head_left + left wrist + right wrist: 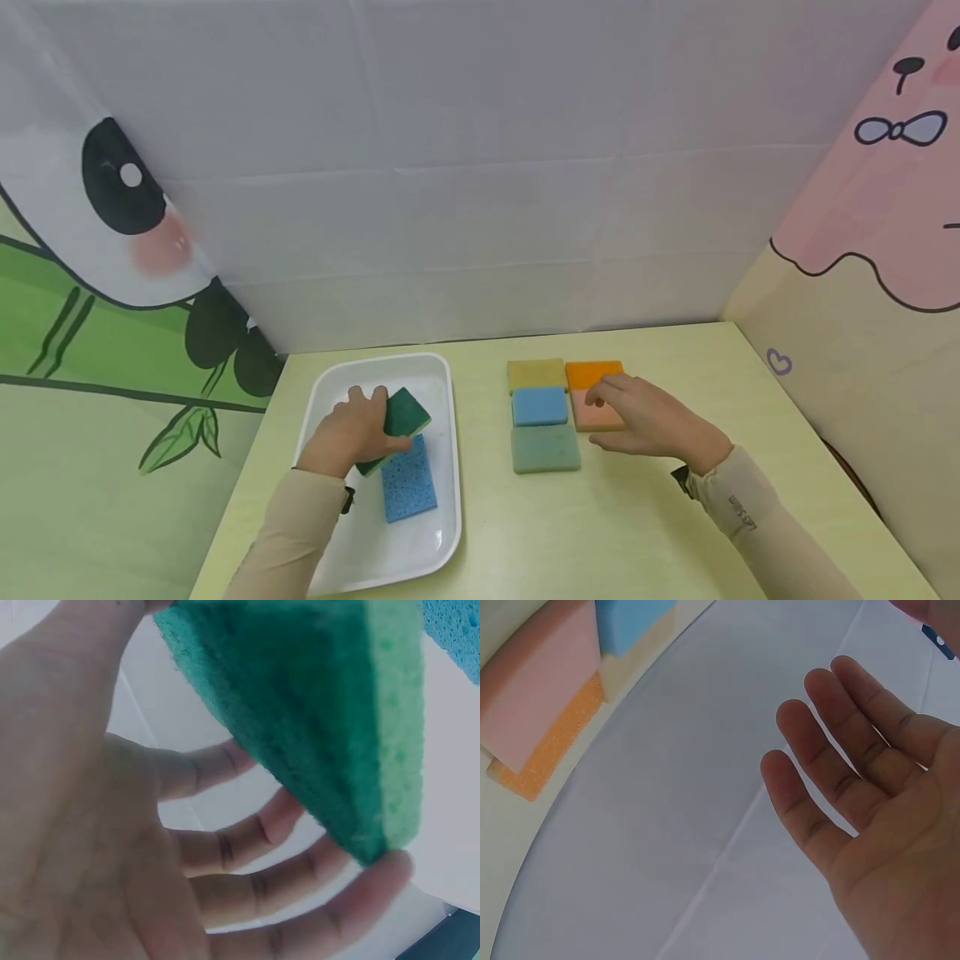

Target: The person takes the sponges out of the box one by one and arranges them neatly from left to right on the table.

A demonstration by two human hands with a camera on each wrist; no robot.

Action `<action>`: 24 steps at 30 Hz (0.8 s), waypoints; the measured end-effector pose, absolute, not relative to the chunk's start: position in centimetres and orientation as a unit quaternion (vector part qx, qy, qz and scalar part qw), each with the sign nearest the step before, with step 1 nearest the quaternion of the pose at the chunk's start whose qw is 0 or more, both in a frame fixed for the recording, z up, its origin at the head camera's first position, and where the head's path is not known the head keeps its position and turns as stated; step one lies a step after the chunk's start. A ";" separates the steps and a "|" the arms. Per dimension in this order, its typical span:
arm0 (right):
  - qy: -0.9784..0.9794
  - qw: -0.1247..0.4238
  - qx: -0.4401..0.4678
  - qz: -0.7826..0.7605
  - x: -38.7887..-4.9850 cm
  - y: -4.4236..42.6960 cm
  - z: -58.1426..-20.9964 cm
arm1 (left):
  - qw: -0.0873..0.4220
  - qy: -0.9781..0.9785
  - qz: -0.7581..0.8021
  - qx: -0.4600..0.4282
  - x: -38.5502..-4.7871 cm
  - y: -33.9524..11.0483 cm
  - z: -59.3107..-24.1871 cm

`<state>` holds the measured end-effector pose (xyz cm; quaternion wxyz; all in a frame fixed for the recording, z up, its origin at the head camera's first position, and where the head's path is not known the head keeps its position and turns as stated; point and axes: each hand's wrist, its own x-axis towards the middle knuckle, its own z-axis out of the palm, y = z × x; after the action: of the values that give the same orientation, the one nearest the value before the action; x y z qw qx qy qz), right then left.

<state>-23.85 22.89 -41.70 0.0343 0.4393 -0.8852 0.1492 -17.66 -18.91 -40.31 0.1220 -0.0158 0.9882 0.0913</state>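
Note:
Over the white tray (360, 546), my left hand (356, 432) grips a green sponge (407, 412) with a dark green face. In the left wrist view the green sponge (300, 697) is tilted between thumb and fingers, its paler edge to the right. A speckled blue sponge (409, 485) lies flat in the tray just beside it. My right hand (651, 417) hovers by the pink sponge (582, 417) and the orange sponge (594, 371), holding nothing. In the right wrist view its fingers (802, 735) are loosely extended, apart from the sponges.
Left of the pink and orange pair, a yellow sponge (536, 375), a plain blue sponge (540, 407) and a pale green sponge (546, 450) lie in a column on the light table (525, 542). A white wall covering (487, 208) rises behind, with printed side panels.

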 end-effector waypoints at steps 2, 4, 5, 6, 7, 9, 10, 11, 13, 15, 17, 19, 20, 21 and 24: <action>-0.884 0.041 0.441 0.151 -23.8 22.9 -41.6 | 0.118 0.990 0.082 -0.005 -17.7 -19.0 -40.3; -0.882 0.045 0.444 0.150 -23.7 22.9 -41.6 | 0.109 0.991 0.072 0.011 -17.7 -19.0 -40.3; -0.882 0.046 0.444 0.149 -23.7 22.9 -41.6 | 0.104 0.992 0.069 0.018 -17.7 -19.0 -40.3; -0.883 0.046 0.444 0.148 -23.7 22.8 -41.5 | 0.098 0.993 0.067 0.027 -17.7 -19.0 -40.3; -0.882 0.047 0.445 0.147 -23.6 22.8 -41.5 | 0.094 0.993 0.063 0.035 -17.7 -19.0 -40.2; -0.882 0.045 0.446 0.146 -23.6 22.8 -41.4 | 0.085 0.993 0.058 0.050 -17.6 -18.9 -40.1; -0.882 0.044 0.445 0.146 -23.5 22.8 -41.4 | 0.082 0.993 0.055 0.056 -17.6 -18.9 -40.1; -0.883 0.044 0.445 0.146 -23.5 22.8 -41.3 | 0.078 0.994 0.052 0.062 -17.6 -18.8 -40.0; -0.882 0.044 0.444 0.147 -23.5 22.8 -41.2 | 0.070 0.994 0.044 0.072 -17.6 -18.5 -39.8; -0.883 0.047 0.443 0.149 -23.4 22.7 -41.1 | 0.058 0.994 0.033 0.084 -17.6 -18.2 -39.7; -0.883 0.051 0.442 0.148 -23.3 22.7 -41.0 | 0.043 0.994 0.022 0.099 -17.6 -17.9 -39.7; -0.884 0.052 0.441 0.148 -23.2 22.6 -40.8 | 0.030 0.993 0.011 0.115 -17.5 -17.4 -39.6; -0.884 0.052 0.440 0.147 -23.2 22.6 -40.8 | 0.024 0.992 0.007 0.123 -17.5 -17.2 -39.5; -0.885 0.051 0.439 0.146 -23.2 22.6 -40.8 | 0.019 0.991 0.005 0.130 -17.5 -16.9 -39.4; -0.887 0.043 0.435 0.148 -23.0 22.4 -40.6 | 0.003 0.989 -0.003 0.148 -17.3 -16.2 -39.1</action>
<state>-23.01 22.41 -40.62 0.0430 0.4351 -0.8871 0.1478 -17.31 -16.15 -39.06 0.0031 0.1479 0.9890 -0.0031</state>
